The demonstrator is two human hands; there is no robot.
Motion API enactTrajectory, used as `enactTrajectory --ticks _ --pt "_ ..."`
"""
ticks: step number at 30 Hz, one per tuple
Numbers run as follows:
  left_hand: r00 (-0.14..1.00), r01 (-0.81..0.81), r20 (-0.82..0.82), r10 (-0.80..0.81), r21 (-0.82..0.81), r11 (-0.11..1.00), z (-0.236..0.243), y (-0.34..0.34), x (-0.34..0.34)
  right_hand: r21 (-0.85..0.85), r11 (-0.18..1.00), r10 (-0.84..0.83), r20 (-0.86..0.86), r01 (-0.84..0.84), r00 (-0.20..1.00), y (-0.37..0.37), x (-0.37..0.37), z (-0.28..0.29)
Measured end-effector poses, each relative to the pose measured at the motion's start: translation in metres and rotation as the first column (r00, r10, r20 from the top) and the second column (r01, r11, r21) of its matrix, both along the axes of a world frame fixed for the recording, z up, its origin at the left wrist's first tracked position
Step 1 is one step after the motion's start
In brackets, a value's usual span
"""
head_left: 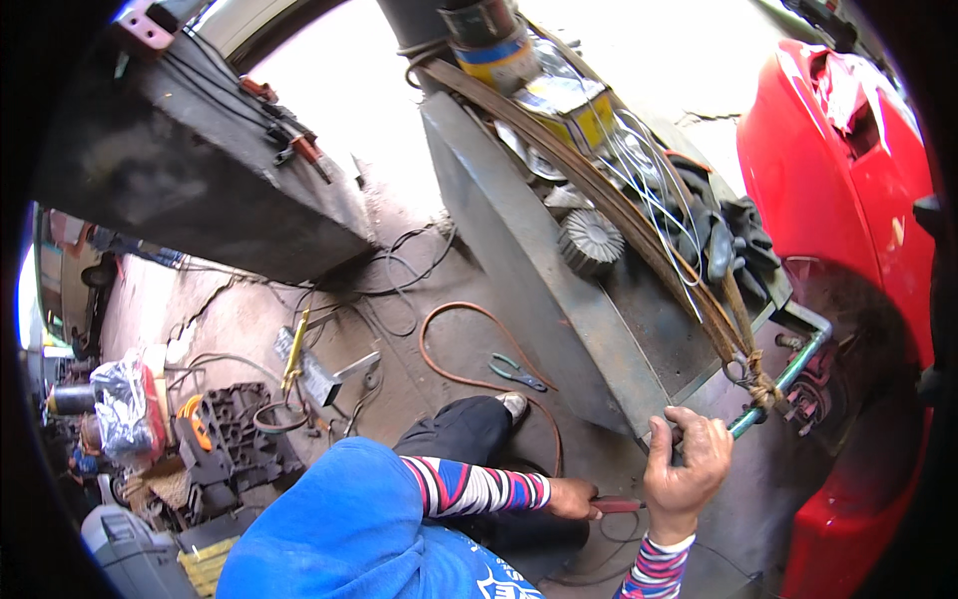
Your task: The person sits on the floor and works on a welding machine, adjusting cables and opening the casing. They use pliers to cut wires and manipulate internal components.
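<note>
My left hand (pixel 571 498) grips a red-handled tool (pixel 616 505), low beside my dark-trousered leg; the tool's far end is unclear. My right hand (pixel 684 469) is higher, fingers curled on the end rim of a grey metal cart (pixel 544 304), near its teal tubular handle (pixel 803 362). Rope (pixel 760 387) is knotted around that handle, tied to long rusty straps (pixel 579 170). The cart carries a finned cylinder (pixel 591 242), white wires, dark gloves or cloths, a yellow box (pixel 579 120) and a can. Green-handled pliers (pixel 514 371) lie on the floor below.
A red vehicle body (pixel 848 180) stands right of the cart. A dark metal block (pixel 220 170) with cables is at upper left. Hoses (pixel 449 304), cables and a yellow-handled item (pixel 297 349) lie on the floor. Engine parts (pixel 235 439) and a foil-wrapped bundle (pixel 125 409) are at left.
</note>
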State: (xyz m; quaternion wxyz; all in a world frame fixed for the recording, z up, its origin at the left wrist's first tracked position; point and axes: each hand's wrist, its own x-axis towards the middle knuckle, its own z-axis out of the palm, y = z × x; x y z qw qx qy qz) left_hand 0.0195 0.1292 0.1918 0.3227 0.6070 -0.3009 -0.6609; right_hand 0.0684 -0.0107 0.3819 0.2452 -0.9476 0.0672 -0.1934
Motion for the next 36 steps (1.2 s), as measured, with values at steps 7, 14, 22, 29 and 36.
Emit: enactTrajectory --ticks 7,14,22,29,36 --pt "0.998 -0.062 0.011 0.061 0.115 0.991 0.124 0.036 0.013 -0.103 0.993 0.038 -0.158 -0.055 0.987 0.009 0.012 0.031" --pt "0.975 -0.224 -0.002 0.224 0.026 0.974 0.243 0.064 0.031 0.627 0.716 -0.325 -0.090 0.307 0.942 0.076 -0.057 0.146" --pt "0.867 -0.381 0.082 0.492 -0.526 0.760 0.405 0.085 0.059 0.896 0.237 -0.432 -0.249 0.375 0.867 0.161 -0.110 0.247" --pt "0.781 -0.195 0.262 0.567 -0.760 0.620 0.517 0.069 0.039 0.969 0.146 -0.388 -0.128 0.198 0.913 0.099 -0.087 0.336" --pt "0.916 0.219 0.395 0.068 -0.634 0.742 0.581 0.076 0.025 0.940 0.269 -0.699 0.041 0.209 0.714 0.011 -0.164 0.441"
